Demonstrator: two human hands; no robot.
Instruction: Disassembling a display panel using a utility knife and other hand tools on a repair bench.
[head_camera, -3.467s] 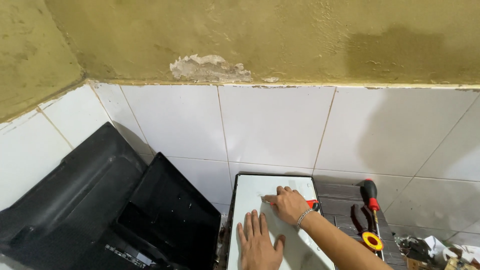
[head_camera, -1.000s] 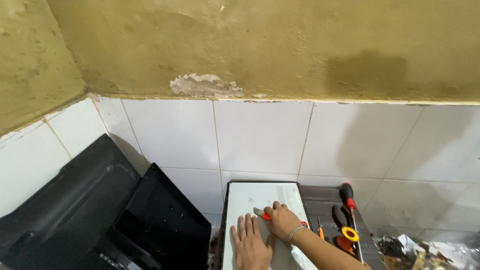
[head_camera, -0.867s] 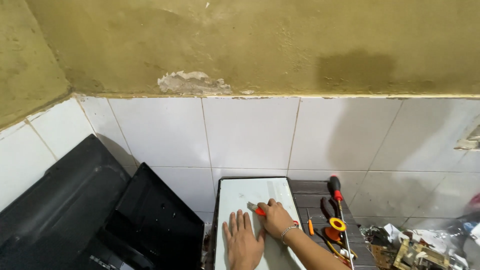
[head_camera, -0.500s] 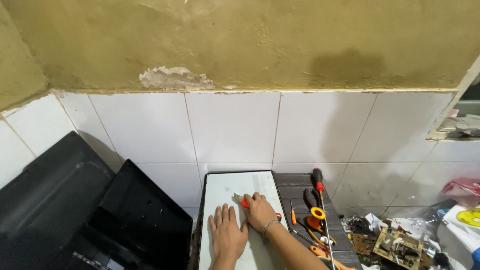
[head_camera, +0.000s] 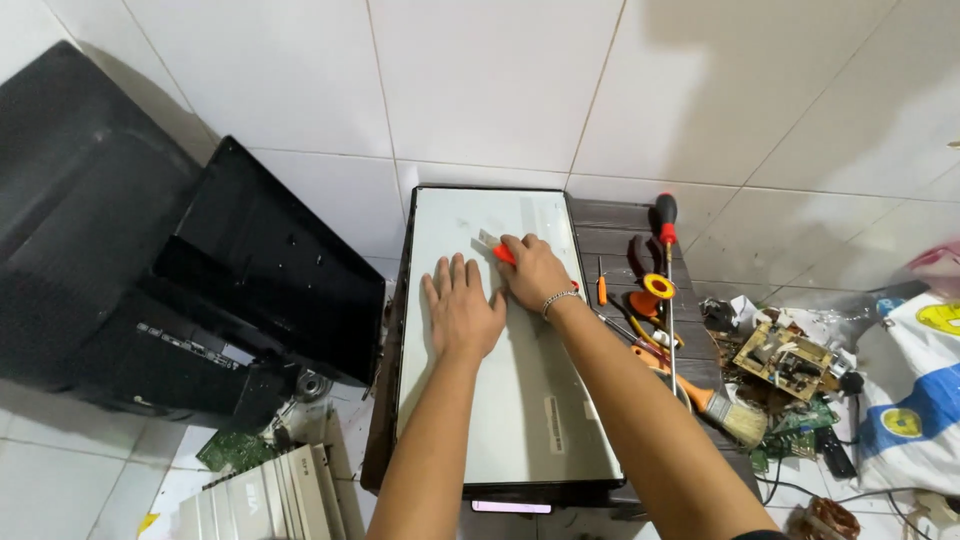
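Take the white panel as your landmark: a pale rectangular sheet in a dark frame, lying flat on the worktop with its far short edge near the tiled wall. Its surface is dull white with faint smudges and a small label near its right edge.

Left of the panel, a black back cover leans tilted against the wall, and nearer you on that side lie a green circuit board and a ribbed grey part.

Your left hand lies open and flat on the panel's upper half, fingers spread and pointing to the wall; it grips nothing. Just beside it, your right hand is curled closed around an orange-handled tool, whose tip rests on the panel near its far edge. A bracelet sits on that wrist.

Right of the panel, on the worktop, lie a red-and-black screwdriver, an orange solder spool and a paintbrush. Farther right sits a bare circuit board amid clutter.
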